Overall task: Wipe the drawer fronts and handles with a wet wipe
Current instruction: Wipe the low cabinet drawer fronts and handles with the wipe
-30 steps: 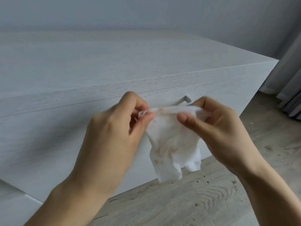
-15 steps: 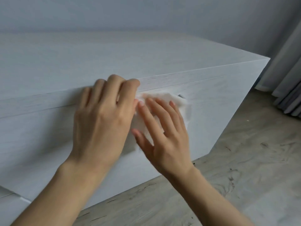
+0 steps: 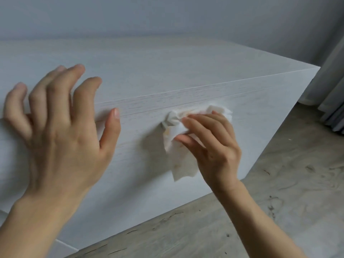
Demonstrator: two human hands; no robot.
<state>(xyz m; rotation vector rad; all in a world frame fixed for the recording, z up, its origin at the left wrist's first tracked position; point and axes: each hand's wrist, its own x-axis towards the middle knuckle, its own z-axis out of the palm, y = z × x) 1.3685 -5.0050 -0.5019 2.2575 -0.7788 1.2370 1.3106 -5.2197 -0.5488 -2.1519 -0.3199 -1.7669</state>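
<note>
Left hand (image 3: 61, 135) has slid aside, released by the cabinet edge (image 3: 204, 88); right hand (image 3: 216, 146) pinches wipe (image 3: 174, 131).

No text, label, brand, number or sign can be read. The drawer front (image 3: 251, 131), the wet wipe (image 3: 175, 131), the top of the chest (image 3: 167, 62), the floor (image 3: 279, 202), the wall (image 3: 167, 15) and the curtain (image 3: 333, 90) are all plain surfaces.

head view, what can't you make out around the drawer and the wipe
- Drawer handle: none visible in the head view; the wipe and right hand cover that patch of the drawer front.
- Left hand: motion-blurred; whether it touches the cabinet top is unclear.
- Anything below this drawer: cut off by the bottom-left edge.
</note>
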